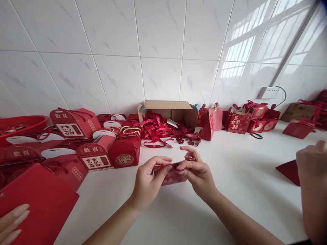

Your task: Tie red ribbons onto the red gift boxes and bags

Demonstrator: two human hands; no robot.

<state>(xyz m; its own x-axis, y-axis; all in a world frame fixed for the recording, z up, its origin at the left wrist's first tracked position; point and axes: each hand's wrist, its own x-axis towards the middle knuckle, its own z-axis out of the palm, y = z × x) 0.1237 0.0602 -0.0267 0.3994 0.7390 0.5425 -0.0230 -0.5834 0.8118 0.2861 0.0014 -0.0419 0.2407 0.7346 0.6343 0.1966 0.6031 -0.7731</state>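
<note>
A small red gift box (174,179) with a faint printed pattern sits on the white table in front of me. My left hand (145,180) grips its left side, thumb across the front top edge and fingers behind. At the upper right, my right hand (200,175) pinches the top edge between thumb and index finger, with another finger raised. Whether a ribbon is also between these fingers is too small to tell. Behind the box, a cardboard carton (167,105) lies on its side, with red ribbons (157,126) spilling from it.
Several red boxes with handles (95,153) are piled at left beside a red basin (25,120). Finished-looking red boxes (238,121) stand at back right. Another person's hand (12,221) rests on a red sheet at lower left; a further person's hand (313,166) holds a dark red piece at right.
</note>
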